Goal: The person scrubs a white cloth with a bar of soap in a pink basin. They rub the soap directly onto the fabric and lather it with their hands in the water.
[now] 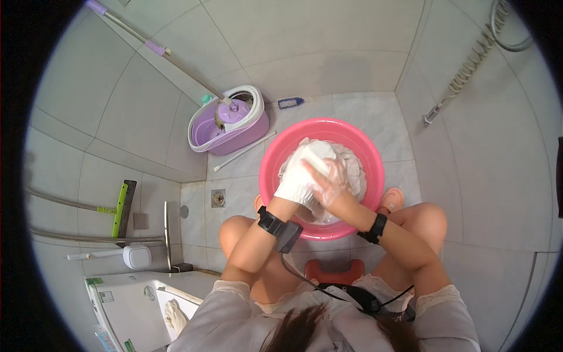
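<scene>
White cloth (297,177) covers the left hand within the rim of the pink basin (270,170), its long axis slanting from the left wrist (285,207) forward and rightward. The right hand (333,188) rests against its right side, so the cloth lies under and leftward of those spread fingers. The left hand is nearer, wrapped by the cloth; whether its fingers spread or pinch cannot be told. Pale fabric (355,166) lies beside them.

Grey wall tiles (328,47) stand ahead of the right hand (332,188) and along both sides; pale marbled floor tiles (370,111) lie below it, a square floor drain (218,198) leftward.
</scene>
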### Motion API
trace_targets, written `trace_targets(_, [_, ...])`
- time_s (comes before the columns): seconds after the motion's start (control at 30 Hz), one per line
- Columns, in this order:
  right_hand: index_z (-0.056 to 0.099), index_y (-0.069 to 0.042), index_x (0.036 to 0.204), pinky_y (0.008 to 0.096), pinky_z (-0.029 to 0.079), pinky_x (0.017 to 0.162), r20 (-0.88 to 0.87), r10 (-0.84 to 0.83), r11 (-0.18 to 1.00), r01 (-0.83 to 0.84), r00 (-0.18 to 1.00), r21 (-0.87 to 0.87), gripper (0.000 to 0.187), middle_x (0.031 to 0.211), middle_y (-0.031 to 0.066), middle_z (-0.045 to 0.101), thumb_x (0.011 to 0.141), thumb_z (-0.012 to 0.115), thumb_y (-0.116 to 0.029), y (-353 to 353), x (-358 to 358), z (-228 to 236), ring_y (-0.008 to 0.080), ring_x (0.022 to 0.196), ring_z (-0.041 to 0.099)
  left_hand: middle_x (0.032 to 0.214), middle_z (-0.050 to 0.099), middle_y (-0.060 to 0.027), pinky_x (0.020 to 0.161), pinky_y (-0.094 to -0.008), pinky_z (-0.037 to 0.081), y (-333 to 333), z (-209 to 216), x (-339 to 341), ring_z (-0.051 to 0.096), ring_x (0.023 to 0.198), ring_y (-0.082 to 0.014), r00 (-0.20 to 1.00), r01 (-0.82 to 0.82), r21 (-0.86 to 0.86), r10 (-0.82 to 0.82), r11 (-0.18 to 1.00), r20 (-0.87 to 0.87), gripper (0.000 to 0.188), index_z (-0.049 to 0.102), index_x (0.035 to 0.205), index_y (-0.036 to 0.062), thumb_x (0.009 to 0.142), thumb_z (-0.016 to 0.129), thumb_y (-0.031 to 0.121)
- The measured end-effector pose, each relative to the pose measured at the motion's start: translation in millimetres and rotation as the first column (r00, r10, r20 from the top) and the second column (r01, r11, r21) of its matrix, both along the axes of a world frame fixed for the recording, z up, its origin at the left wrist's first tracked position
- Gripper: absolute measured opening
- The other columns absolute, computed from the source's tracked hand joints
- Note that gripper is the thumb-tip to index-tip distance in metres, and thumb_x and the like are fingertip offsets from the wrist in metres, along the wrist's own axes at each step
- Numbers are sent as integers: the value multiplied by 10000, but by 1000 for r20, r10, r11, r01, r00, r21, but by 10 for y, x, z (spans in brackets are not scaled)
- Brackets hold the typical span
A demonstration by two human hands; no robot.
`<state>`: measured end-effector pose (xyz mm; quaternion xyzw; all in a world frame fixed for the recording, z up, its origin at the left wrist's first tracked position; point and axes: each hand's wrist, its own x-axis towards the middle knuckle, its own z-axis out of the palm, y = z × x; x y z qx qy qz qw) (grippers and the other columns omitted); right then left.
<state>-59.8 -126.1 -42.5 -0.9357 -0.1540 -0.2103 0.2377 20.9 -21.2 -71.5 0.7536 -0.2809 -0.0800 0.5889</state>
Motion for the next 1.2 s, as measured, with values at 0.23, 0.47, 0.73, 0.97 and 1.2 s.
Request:
trace_targets(0.23, [395,-203,1318,488,317,924,-43,7,990,-1,999,140,522,1152,214,426,817,538,-226,72,50,-93,359,1077,368,839,552,-60,760,-317,441,-62,48,-68,518,796,-200,981,-134,384,67,914,182,208,513,919,65,916,343,187])
trace_targets(0.47, [372,-227,1332,476,311,919,-168,-65,963,106,984,248,553,1047,215,452,809,546,-181,-172,257,-84,357,956,398,867,558,-82,791,-341,424,-48,215,-201,520,830,-242,720,-265,-533,-203,803,-664,219,524,914,74,905,343,197])
trace_targets(0.73, [391,-320,1306,460,348,916,-82,4,996,4,997,94,573,1074,199,442,778,584,-204,-154,231,-34,360,1025,408,782,591,-121,685,-362,466,98,424,-156,567,749,-271,854,-218,312,26,925,519,162,578,842,64,803,468,176])
trace_targets(0.97, [355,-229,1331,418,440,752,-318,-94,812,258,943,524,467,949,217,537,875,458,-216,-437,403,-285,360,827,551,855,597,-124,729,-360,458,460,424,-116,573,791,-292,919,-359,-105,371,927,136,204,575,926,60,820,478,205])
trace_targets(1.2, [382,-173,1324,413,348,924,-282,27,887,107,959,449,502,1106,209,479,841,518,-192,-261,180,-129,340,1040,436,973,592,-104,943,-343,376,44,260,-99,529,990,-248,719,-237,666,-333,707,610,252,608,877,87,646,588,185])
